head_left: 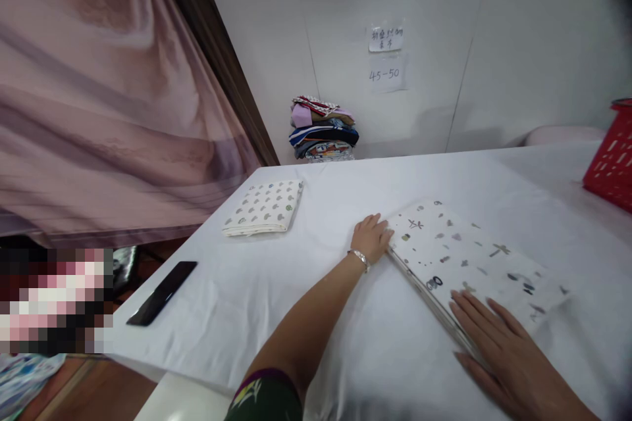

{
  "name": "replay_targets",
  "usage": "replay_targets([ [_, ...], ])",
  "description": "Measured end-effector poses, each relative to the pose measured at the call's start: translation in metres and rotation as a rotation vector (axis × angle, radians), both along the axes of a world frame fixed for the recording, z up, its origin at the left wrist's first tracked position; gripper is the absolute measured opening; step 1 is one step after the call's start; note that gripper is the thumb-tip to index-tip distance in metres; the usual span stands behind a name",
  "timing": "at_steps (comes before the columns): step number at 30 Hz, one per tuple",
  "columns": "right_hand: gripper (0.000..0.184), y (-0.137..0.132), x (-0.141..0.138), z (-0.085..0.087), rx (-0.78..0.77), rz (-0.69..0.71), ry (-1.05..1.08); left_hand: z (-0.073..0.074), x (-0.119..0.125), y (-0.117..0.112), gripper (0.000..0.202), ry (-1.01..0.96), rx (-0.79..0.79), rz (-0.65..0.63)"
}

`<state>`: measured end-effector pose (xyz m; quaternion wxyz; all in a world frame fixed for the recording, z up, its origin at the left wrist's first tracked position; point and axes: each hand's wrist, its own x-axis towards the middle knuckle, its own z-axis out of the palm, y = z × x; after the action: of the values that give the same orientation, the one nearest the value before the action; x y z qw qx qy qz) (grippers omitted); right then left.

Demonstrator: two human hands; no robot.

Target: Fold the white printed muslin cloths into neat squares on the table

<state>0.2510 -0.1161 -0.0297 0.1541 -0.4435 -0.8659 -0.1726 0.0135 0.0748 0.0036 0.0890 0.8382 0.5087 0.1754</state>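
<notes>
A white printed cloth (474, 256) lies folded into a long rectangle on the white table (345, 197). My left hand (371, 237) rests at its far left corner, fingers curled against the folded edge. My right hand (498, 342) lies flat on the near end of the cloth, fingers spread. A second folded white cloth with small leaf prints (264, 208) sits apart near the table's far left corner.
A black phone (162, 292) lies near the table's left edge. A stack of folded clothes (323, 129) stands against the back wall. A red basket (612, 154) sits at the right edge. A pink curtain (99, 92) hangs at the left.
</notes>
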Motion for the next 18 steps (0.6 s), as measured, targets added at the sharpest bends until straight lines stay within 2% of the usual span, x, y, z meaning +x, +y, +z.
replay_targets([
  [4, 0.068, 0.0, 0.0, -0.004, 0.01, 0.002, 0.006, 0.008, 0.006, 0.02, 0.059, -0.113, -0.306, 0.213],
  [6, 0.066, 0.0, -0.001, -0.004, -0.002, -0.002, 0.014, 0.012, 0.009, 0.025, 0.052, -0.142, -0.392, 0.258],
  [9, 0.063, 0.002, 0.001, -0.001, -0.019, 0.019, 0.005, 0.016, 0.002, 0.024, 0.035, -0.177, -0.398, 0.289],
  [12, 0.061, 0.01, 0.01, 0.004, -0.028, 0.091, -0.028, 0.018, -0.022, 0.003, 0.029, -0.224, -0.37, 0.341],
  [16, 0.055, 0.026, 0.025, 0.004, -0.017, 0.13, -0.077, 0.012, -0.065, -0.048, 0.025, -0.306, -0.277, 0.444],
  [18, 0.054, 0.032, 0.029, 0.001, -0.018, 0.134, -0.083, 0.007, -0.08, -0.071, 0.026, -0.33, -0.247, 0.49],
])
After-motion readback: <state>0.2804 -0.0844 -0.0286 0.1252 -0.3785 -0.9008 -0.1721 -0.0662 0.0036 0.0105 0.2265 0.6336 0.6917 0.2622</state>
